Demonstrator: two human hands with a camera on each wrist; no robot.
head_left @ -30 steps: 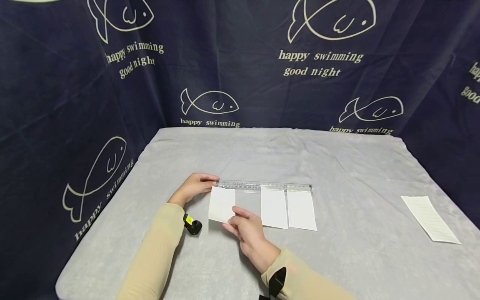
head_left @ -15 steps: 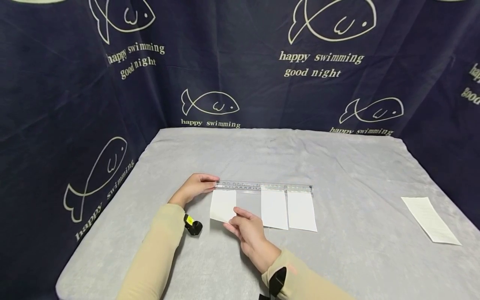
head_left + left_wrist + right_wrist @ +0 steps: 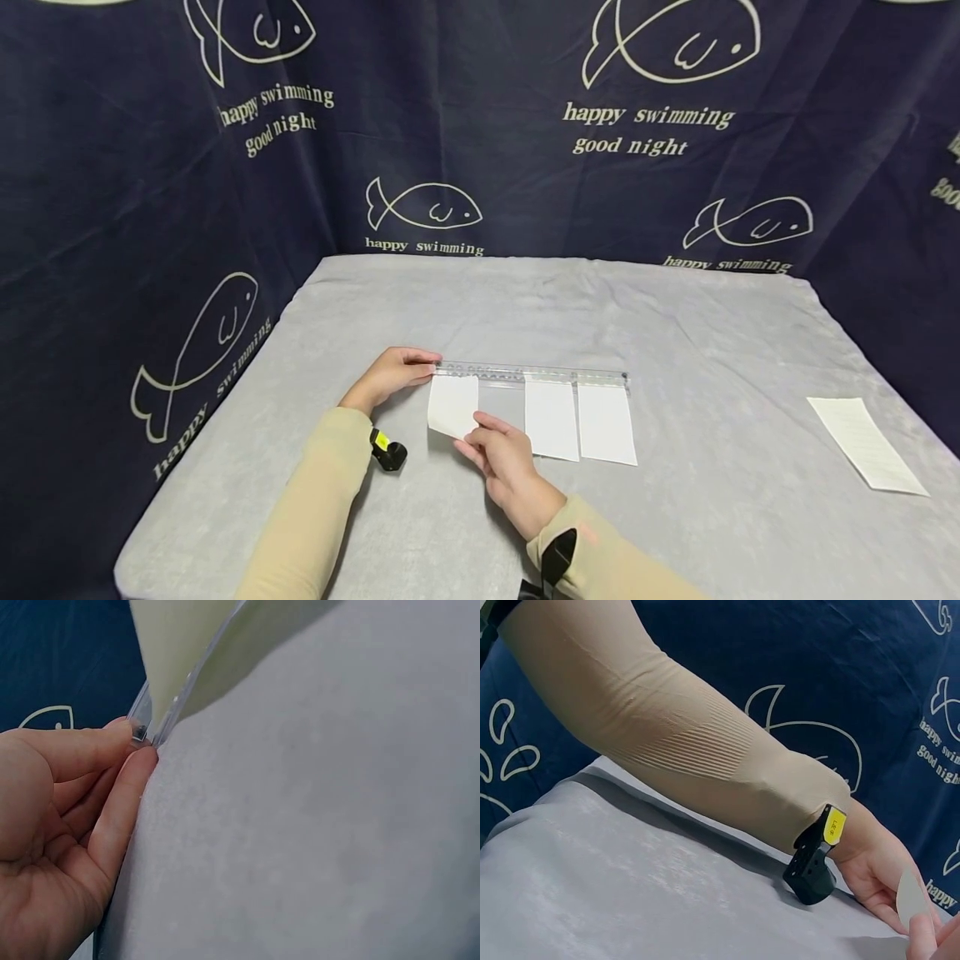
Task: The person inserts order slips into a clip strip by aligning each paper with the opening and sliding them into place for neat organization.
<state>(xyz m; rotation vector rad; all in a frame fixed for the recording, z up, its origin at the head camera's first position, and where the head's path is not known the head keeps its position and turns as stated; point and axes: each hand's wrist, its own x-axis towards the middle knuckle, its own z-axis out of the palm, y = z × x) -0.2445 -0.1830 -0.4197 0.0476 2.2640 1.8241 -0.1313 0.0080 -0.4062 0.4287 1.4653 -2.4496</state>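
Note:
A long clear plastic strip holder lies across the table in the head view. My left hand pinches its left end between thumb and fingers, as the left wrist view also shows at the hand. My right hand pinches the lower right corner of a blank white card, whose top edge meets the strip near its left end. Two more white cards, a middle one and a right one, stand with their tops at the strip. Whether the left card's top sits inside the slot, I cannot tell.
A separate white paper slip lies at the far right of the grey cloth-covered table. Dark blue curtains with fish drawings hang behind and at the sides. A black wrist camera hangs at the left wrist.
The left card has shifted slightly right along the strip, with my right hand moving along with it. My left hand stays at the strip's end. The whole head view has shifted slightly.

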